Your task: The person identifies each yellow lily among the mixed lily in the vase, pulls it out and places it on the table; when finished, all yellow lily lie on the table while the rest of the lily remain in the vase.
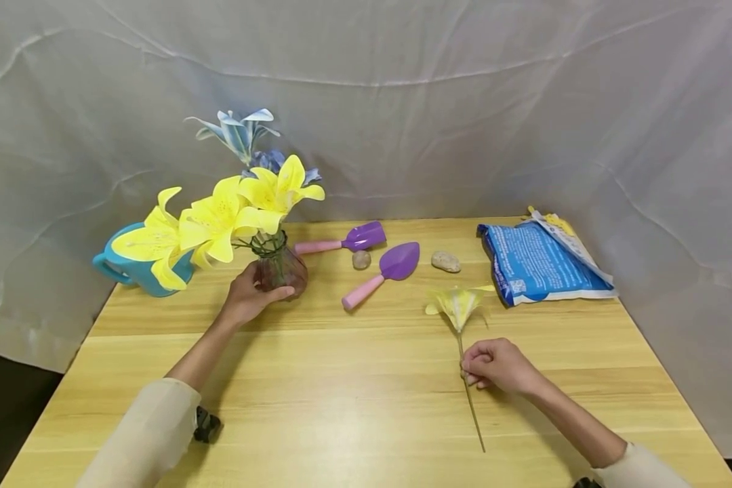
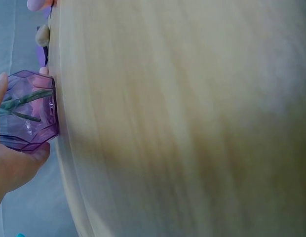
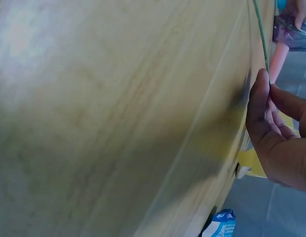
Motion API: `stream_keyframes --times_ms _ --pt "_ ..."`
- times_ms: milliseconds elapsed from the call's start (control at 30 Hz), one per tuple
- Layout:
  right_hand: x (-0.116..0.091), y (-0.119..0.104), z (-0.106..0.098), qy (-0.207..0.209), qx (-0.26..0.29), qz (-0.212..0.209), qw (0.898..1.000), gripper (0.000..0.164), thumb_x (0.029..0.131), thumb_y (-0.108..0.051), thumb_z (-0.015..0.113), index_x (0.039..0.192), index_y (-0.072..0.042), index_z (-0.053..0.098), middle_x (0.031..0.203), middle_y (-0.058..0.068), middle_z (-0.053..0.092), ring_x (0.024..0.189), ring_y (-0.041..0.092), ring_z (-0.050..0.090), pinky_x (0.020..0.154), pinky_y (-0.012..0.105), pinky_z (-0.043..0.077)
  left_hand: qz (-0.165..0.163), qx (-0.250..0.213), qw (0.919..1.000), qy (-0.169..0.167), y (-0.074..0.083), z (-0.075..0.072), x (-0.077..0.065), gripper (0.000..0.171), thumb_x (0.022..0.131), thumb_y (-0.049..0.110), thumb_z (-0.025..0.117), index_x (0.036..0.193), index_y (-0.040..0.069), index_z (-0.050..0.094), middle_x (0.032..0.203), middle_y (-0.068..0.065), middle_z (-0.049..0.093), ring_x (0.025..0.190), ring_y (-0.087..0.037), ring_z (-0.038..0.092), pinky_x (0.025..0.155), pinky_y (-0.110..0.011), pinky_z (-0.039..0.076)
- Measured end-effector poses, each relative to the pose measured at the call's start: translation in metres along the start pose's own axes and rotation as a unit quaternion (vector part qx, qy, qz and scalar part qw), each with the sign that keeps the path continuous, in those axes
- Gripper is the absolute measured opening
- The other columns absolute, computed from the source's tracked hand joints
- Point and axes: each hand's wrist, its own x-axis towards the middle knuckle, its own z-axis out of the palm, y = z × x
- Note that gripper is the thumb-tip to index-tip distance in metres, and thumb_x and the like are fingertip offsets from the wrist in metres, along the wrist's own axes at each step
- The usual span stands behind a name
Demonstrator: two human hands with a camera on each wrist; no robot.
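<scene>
On the left, my left hand (image 1: 247,298) grips a purple-tinted faceted glass vase (image 1: 290,270), thumb across its front. Green stems show through the vase (image 2: 28,129) in the left wrist view. Several yellow lilies (image 1: 216,218) lean left out of it, with a pale blue lily (image 1: 238,135) and darker blue blooms behind them. Over the right half of the table, my right hand (image 1: 501,366) pinches a single yellow lily (image 1: 457,308) by its thin stem between thumb and fingers. That bloom points toward the back, and the stem's tail extends toward the front.
A blue watering can (image 1: 149,278) stands behind the lilies at left. Beyond the hands lie a purple square-ended trowel (image 1: 364,236), a pointed trowel (image 1: 399,261), a round stone (image 1: 361,259) and a pale stone (image 1: 445,261). A blue bag (image 1: 543,261) lies at the back right.
</scene>
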Motion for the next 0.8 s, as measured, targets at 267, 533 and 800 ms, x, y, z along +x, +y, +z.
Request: stream_keyframes --times_ms 267,533,800 --pt "-0.001 -0.003 -0.002 -0.050 -0.015 0.015 0.999 0.017 0.087 -0.006 0.052 0.088 0.009 0.059 0.073 0.015 0.062 0.065 0.026 0.062 0.055 0.034 0.051 -0.001 -0.001 1.0000 0.001 0.000 0.000 0.001 0.089 0.066 0.047 0.072 0.133 0.007 0.030 0.120 -0.016 0.046 0.106 -0.028 0.046 0.080 -0.041 0.043" --pt "-0.003 -0.014 -0.011 -0.049 -0.051 0.016 0.997 0.023 0.087 -0.014 0.055 0.092 0.008 0.060 0.075 0.014 0.063 0.068 0.026 0.062 0.057 0.033 0.050 -0.001 -0.003 1.0000 0.002 0.000 -0.001 0.001 0.089 0.067 0.045 0.072 0.134 0.007 0.029 0.121 -0.015 0.045 0.107 -0.028 0.046 0.081 -0.041 0.043" --pt "-0.007 -0.056 -0.015 0.045 -0.270 -0.002 0.962 0.019 0.083 -0.028 0.060 0.078 -0.011 0.066 0.065 -0.002 0.060 0.057 0.013 0.053 0.049 0.027 0.041 -0.001 -0.003 1.0000 0.004 -0.002 0.000 0.001 0.091 0.066 0.048 0.072 0.134 0.006 0.029 0.121 -0.015 0.045 0.107 -0.028 0.046 0.081 -0.041 0.043"
